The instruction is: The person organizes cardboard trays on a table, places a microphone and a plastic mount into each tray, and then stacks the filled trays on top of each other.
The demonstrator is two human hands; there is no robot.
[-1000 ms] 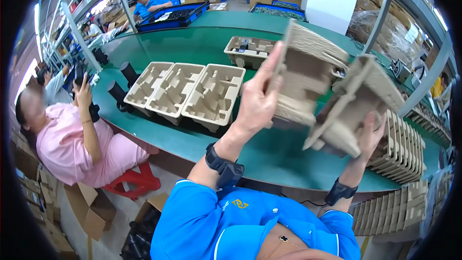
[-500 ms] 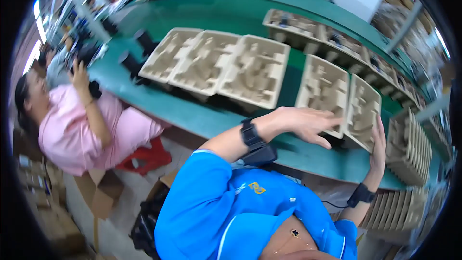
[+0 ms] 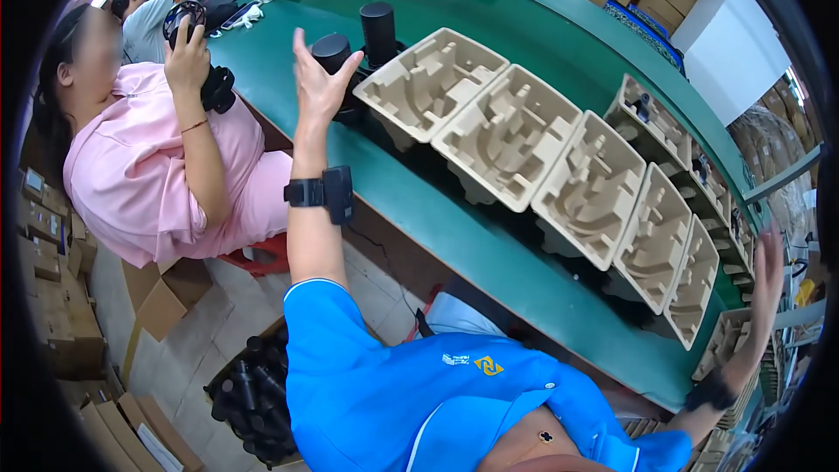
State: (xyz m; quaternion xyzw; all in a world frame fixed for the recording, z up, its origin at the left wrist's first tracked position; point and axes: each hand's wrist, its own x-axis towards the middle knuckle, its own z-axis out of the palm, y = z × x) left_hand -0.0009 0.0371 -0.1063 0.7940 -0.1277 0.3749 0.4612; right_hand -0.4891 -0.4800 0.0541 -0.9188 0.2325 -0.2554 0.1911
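Note:
My left hand (image 3: 320, 83) is raised at the left of the table, fingers and thumb spread, with nothing in it. Just beyond it stand two black cylindrical parts, a nearer cylinder (image 3: 332, 51) and a taller cylinder (image 3: 378, 33). Several beige moulded pulp trays lie side by side in a slanting row; the leftmost tray (image 3: 433, 83) is beside the cylinders, the last tray (image 3: 693, 284) at the right. Their shaped hollows hold nothing. Past that end, my right hand (image 3: 769, 267) is stretched out, somewhat blurred, fingers extended, near stacked trays (image 3: 725, 341).
Behind the row, more pulp trays (image 3: 651, 127) hold dark parts. A person in pink (image 3: 157, 157) sits at the left, holding a black ring-shaped part (image 3: 183, 22). On the floor are a container of black cylindrical parts (image 3: 253, 398) and an open carton (image 3: 166, 297).
My hands have moved apart from over the right-hand trays: the left toward the black cylinders, the right outward. The gap in the tray row has closed. The view has turned.

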